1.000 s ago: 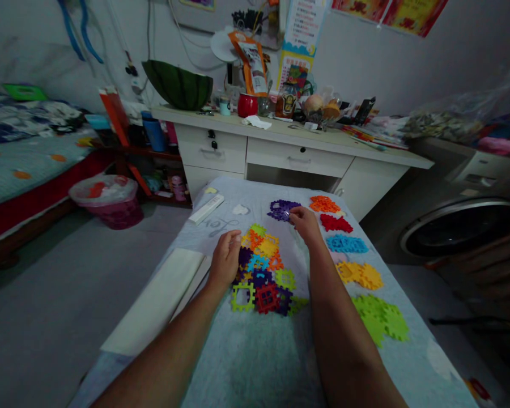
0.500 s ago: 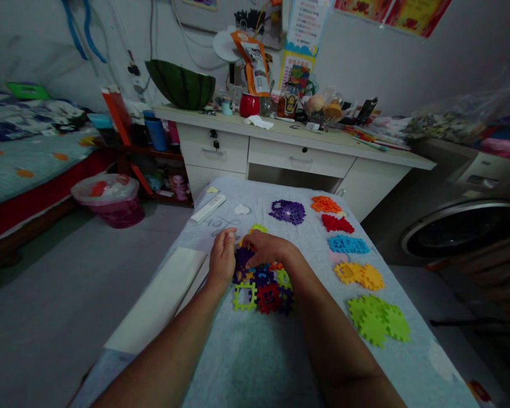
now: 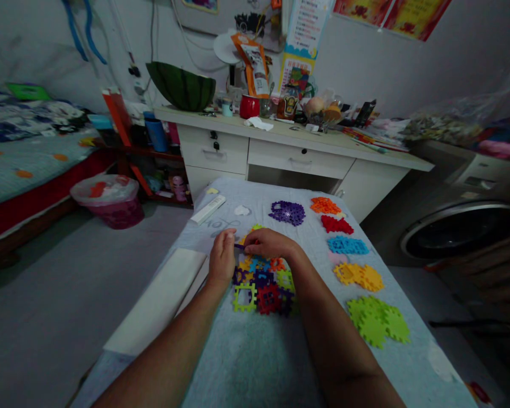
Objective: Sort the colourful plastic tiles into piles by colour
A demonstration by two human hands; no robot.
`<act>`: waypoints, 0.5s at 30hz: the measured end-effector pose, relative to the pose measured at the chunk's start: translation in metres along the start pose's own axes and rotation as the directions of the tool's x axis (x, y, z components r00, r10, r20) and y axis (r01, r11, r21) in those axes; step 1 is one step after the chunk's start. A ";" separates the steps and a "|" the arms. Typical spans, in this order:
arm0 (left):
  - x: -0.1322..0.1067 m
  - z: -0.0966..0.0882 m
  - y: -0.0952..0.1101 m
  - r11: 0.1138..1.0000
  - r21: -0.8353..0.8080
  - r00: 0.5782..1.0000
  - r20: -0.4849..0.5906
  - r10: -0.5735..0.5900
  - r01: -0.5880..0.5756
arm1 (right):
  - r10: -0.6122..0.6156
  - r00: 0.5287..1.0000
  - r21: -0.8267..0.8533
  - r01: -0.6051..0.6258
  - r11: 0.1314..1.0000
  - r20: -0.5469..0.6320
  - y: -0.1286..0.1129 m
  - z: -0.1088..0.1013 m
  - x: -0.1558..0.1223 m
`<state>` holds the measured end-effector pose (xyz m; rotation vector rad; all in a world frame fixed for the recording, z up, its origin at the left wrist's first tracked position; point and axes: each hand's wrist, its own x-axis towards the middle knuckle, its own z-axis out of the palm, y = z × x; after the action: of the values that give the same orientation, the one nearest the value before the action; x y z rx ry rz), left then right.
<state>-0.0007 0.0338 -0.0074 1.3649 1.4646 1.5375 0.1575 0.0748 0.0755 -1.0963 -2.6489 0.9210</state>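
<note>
Purple, seen edge-on, one piece [image 3: 239, 246] is now lifted off the mixed heap [image 3: 263, 279] between the desk's [image 3: 255, 357] side edges, thinning it, pinched in the right hand's [image 3: 270, 243] fingers; the left hand's [image 3: 222, 258] grip I can't tell.

1. Purple pieces [image 3: 296, 214]: plastic, glossy glints.
2. Green pieces [image 3: 376, 324]: plastic, smooth, near matt.
3. Tabletop [image 3: 246, 357]: matt cloth cover, lightly wrinkled.
4. Red cup [image 3: 249, 106]: glossy, smooth.
5. Washing machine [image 3: 437, 187]: metallic-looking body, smooth.

Ctr. of frame: R hand [image 3: 271, 243] holds purple pc. [image 3: 239, 246], L hand [image 3: 222, 259] at its edge; mixed pcs. [image 3: 268, 298] below. Single-col. piles [image 3: 347, 245] on bench [image 3: 255, 357], rt. of frame.
</note>
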 end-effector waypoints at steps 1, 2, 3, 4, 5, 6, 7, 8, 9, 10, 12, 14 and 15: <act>0.000 0.000 0.000 1.000 -0.002 1.000 0.000 -0.001 0.001 | 0.007 0.999 0.013 -0.007 1.000 -0.036 0.000 -0.001 -0.001; 0.000 0.000 0.001 1.000 -0.009 1.000 0.002 -0.004 0.004 | 0.015 0.997 0.015 -0.014 1.000 -0.080 0.000 -0.003 -0.002; -0.001 0.000 0.001 1.000 -0.018 1.000 0.006 -0.008 0.008 | 0.025 0.991 0.009 -0.024 1.000 -0.130 0.001 -0.004 -0.002; -0.001 0.000 0.002 1.000 -0.026 1.000 0.009 -0.013 0.013 | 0.035 0.983 0.003 -0.035 0.999 -0.181 0.002 -0.005 -0.002; -0.001 0.000 0.002 0.999 -0.030 1.000 0.011 -0.018 0.018 | 0.046 0.972 0.000 -0.047 0.999 -0.230 0.005 -0.005 -0.002; -0.001 -0.001 0.003 0.999 -0.028 1.000 0.011 -0.022 0.022 | 0.061 0.960 0.004 -0.062 0.998 -0.275 0.008 -0.006 -0.002; -0.002 -0.001 0.005 0.999 -0.023 1.000 0.012 -0.023 0.023 | 0.080 0.945 0.015 -0.079 0.997 -0.316 0.013 -0.007 -0.002; -0.002 -0.001 0.006 1.000 -0.014 1.000 0.012 -0.020 0.020 | 0.108 0.927 0.037 -0.101 0.994 -0.358 0.018 -0.007 -0.002; -0.002 -0.002 0.007 1.000 -0.003 1.000 0.012 -0.012 0.012 | 0.146 0.905 0.069 -0.129 0.989 -0.401 0.025 -0.008 -0.003; -0.002 -0.002 0.008 1.000 0.008 1.000 0.015 -0.003 0.003 | 0.191 0.877 0.109 -0.159 0.981 -0.441 0.032 -0.010 -0.005; -0.002 -0.001 0.009 0.999 0.030 1.000 0.028 0.010 -0.011 | 0.296 0.801 0.202 -0.221 0.954 -0.520 0.046 -0.012 -0.008; -0.003 0.000 0.010 0.999 0.045 0.999 0.049 0.014 -0.016 | 0.386 0.708 0.283 -0.266 0.922 -0.591 0.060 -0.013 -0.013; -0.003 0.000 0.009 0.998 0.051 0.998 0.061 0.019 -0.022 | 0.419 0.661 0.314 -0.279 0.907 -0.623 0.067 -0.014 -0.016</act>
<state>0.0025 0.0295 0.0006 1.4481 1.4662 1.4672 0.2134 0.1076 0.0491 -1.5586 -1.7378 0.6234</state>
